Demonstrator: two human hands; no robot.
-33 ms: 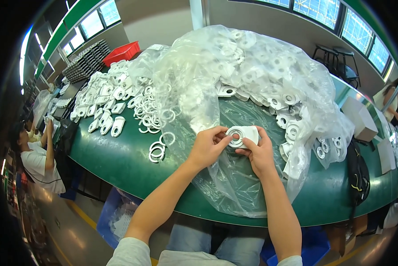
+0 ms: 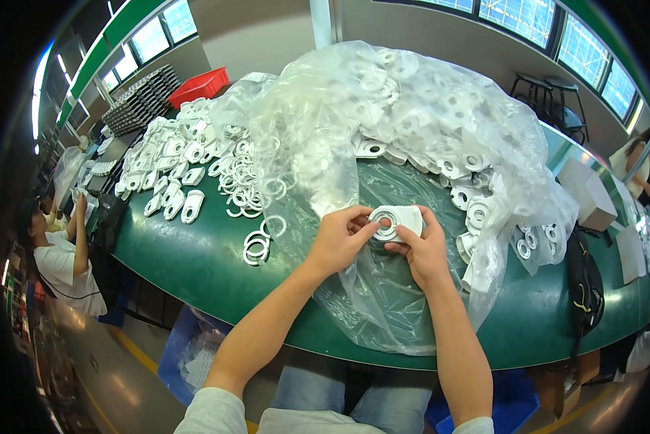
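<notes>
Over the middle of the green table, both hands hold a white plastic housing with a round opening at its left end. My left hand is closed at that opening, thumb and fingers on the ring-shaped rim. Its right end is gripped by my right hand, thumb on top and fingers beneath. A clear plastic bag is spread under my hands. Behind them the same bag covers a big heap of similar white housings. Loose white rings lie to the left of my left hand.
More housings are piled on the left of the green table, near a red bin. White boxes and a black bag are at the right. A blue bin stands below the front edge. A person works at far left.
</notes>
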